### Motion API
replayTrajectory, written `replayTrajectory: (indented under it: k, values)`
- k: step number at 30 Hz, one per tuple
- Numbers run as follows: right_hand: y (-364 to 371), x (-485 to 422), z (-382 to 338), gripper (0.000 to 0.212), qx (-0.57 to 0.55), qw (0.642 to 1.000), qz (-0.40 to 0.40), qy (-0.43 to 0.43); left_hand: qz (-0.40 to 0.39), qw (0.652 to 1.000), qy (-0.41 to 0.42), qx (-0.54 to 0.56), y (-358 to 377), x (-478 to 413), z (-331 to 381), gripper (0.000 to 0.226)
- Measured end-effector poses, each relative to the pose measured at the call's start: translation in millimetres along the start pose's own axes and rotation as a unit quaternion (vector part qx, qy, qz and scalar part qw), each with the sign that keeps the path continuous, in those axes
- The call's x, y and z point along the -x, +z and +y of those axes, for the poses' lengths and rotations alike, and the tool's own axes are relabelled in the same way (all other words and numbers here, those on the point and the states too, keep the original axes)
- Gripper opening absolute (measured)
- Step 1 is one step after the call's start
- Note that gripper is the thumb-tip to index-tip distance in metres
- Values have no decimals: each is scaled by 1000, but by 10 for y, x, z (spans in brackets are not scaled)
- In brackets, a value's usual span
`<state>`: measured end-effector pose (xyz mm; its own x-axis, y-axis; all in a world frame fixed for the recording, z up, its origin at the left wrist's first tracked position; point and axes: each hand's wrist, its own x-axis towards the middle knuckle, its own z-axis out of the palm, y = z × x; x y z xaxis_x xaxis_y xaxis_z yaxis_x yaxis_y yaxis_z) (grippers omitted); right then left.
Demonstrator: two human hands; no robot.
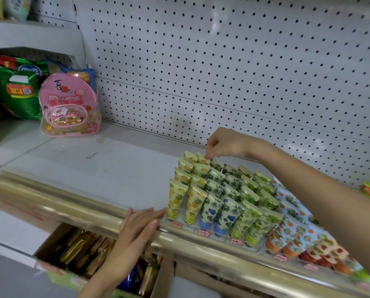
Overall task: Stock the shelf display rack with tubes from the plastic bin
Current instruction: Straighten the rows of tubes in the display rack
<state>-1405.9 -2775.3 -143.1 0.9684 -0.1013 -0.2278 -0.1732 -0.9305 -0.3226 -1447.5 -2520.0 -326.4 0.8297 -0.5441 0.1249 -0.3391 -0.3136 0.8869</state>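
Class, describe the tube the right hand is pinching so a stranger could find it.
On the white shelf stands a tiered display rack. Its two leftmost columns are yellow-fruit printed; take their back row. The tube is the right one there, the only one the right hand pinches.

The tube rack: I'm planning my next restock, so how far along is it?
Done: the rack looks filled, row after row of tubes. In hand: the right hand pinches the top of a back-row yellow tube, while the left hand rests flat on the gold rail. Left: probably little, but the plastic bin is out of view, so remaining stock cannot be told.
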Motion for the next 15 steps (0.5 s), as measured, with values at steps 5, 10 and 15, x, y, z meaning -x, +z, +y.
replayTrajectory:
  k: [5,10,15]
  values:
    - [-48,69,16,11,-20,999,30,-4,-3,1000,-6,-4,4,2,13,41]
    - [-18,217,-42,10,-36,995,53,-70,3,1000,-4,11,18,0,-28,45]
    - [102,243,-99,11,3,996,39,-78,18,1000,4,25,18,14,-64,53]
